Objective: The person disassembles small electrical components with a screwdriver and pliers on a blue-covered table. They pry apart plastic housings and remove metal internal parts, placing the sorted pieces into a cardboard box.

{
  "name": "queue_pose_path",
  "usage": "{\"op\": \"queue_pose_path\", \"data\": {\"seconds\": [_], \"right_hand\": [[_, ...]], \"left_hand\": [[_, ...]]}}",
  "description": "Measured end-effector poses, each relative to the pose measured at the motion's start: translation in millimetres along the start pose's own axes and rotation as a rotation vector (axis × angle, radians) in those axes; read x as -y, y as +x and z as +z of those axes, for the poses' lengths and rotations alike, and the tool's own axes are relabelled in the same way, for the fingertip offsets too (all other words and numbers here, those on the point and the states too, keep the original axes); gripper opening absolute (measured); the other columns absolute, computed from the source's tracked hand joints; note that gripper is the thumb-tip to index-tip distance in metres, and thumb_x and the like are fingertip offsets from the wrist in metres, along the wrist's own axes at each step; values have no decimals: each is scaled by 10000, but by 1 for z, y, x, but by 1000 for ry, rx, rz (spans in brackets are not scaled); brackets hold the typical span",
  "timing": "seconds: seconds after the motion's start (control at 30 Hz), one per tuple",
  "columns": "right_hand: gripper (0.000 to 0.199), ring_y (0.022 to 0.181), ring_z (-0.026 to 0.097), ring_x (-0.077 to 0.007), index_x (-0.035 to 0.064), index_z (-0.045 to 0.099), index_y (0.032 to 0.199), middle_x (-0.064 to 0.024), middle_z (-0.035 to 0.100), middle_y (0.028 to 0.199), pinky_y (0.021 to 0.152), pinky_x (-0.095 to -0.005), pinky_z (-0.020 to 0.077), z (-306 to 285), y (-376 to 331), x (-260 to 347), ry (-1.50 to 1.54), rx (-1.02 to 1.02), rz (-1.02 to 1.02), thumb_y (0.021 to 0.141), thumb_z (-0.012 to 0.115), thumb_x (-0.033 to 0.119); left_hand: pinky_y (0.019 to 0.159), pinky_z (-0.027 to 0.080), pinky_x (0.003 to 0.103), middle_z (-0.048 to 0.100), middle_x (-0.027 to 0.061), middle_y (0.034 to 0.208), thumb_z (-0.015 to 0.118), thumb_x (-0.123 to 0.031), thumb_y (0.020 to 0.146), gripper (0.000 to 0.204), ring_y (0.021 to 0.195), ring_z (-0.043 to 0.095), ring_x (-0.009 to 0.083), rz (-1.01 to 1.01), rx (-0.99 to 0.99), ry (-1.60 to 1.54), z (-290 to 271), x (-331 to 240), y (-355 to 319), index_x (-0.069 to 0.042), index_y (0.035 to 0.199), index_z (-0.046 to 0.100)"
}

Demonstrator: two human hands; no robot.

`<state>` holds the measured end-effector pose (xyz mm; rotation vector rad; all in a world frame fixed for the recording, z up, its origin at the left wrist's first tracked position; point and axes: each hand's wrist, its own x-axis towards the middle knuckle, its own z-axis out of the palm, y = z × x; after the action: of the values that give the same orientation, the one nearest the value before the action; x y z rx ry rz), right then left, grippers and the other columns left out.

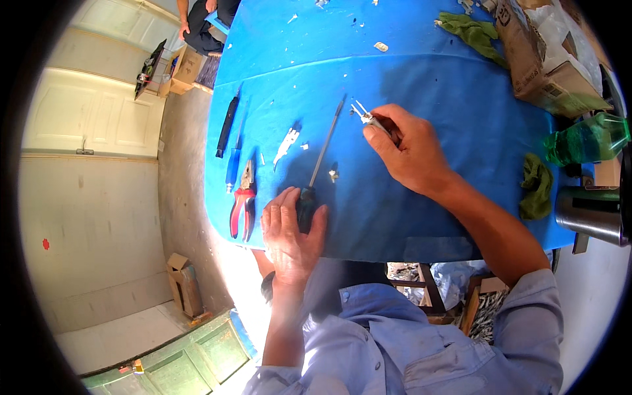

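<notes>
My left hand (289,227) rests near the table's front edge, its fingers wrapped round the dark handle of a long screwdriver (325,146) whose shaft points away from me. Between the thumb and fingers of my right hand (411,148) is a small pronged metal part (363,116), two thin prongs jutting out to the left; my fingers cover its other end. A broken white plastic piece (286,145) lies left of the screwdriver, and a small whitish scrap (334,176) lies to its right. Red-handled pliers (243,204) lie left of my left hand.
Beyond the pliers lie a blue-handled screwdriver (234,168) and a black-handled tool (228,125). Along the right side are a cardboard box (543,76), green cloths (536,187), a green bottle (586,139) and a metal cup (589,214). Another person (205,26) sits at the far left.
</notes>
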<state>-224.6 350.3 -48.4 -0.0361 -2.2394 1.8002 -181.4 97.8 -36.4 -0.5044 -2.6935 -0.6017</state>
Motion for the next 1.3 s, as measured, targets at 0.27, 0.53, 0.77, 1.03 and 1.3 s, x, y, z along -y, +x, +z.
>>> {"op": "queue_pose_path", "data": {"seconds": [0.27, 0.53, 0.77, 1.03, 1.3], "right_hand": [[248, 691, 582, -115, -17, 670, 1108, -60, 659, 811, 621, -301, 484, -2, -2, 3, -45, 24, -23, 990, 720, 196], [240, 721, 678, -239, 20, 679, 1088, -129, 693, 908, 662, -359, 533, -2, -2, 3, -33, 8, -99, 907, 763, 152], [229, 716, 671, -231, 23, 673, 1088, -113, 680, 913, 653, -353, 535, -2, -2, 3, -45, 3, -166, 894, 759, 109], [227, 779, 702, -261, -1, 673, 1141, -146, 712, 981, 669, -357, 551, -3, -3, 4, -13, 24, -134, 945, 704, 109], [235, 784, 700, -270, -12, 676, 1177, -159, 718, 983, 677, -374, 550, -4, -2, 2, -33, 26, -154, 976, 674, 109]], "left_hand": [[968, 506, 460, 712, 162, 1154, 806, -101, 852, 374, 1064, 664, 365, -11, -64, 0, 7, 5, -1, -9, 1189, 671], [991, 510, 435, 709, 184, 1162, 772, -147, 922, 329, 1070, 653, 348, -41, -47, -7, 6, 3, -2, 7, 1197, 676], [968, 513, 433, 706, 183, 1142, 773, -174, 935, 331, 1051, 651, 344, -43, -53, -9, 7, 4, -2, 10, 1192, 673], [962, 512, 435, 705, 180, 1134, 768, -180, 942, 322, 1038, 649, 343, -31, -62, -9, 7, 5, -3, 6, 1187, 674], [961, 513, 429, 707, 179, 1141, 772, -167, 937, 321, 1041, 650, 338, -28, -68, -23, 8, 6, -3, 9, 1187, 676]]}}
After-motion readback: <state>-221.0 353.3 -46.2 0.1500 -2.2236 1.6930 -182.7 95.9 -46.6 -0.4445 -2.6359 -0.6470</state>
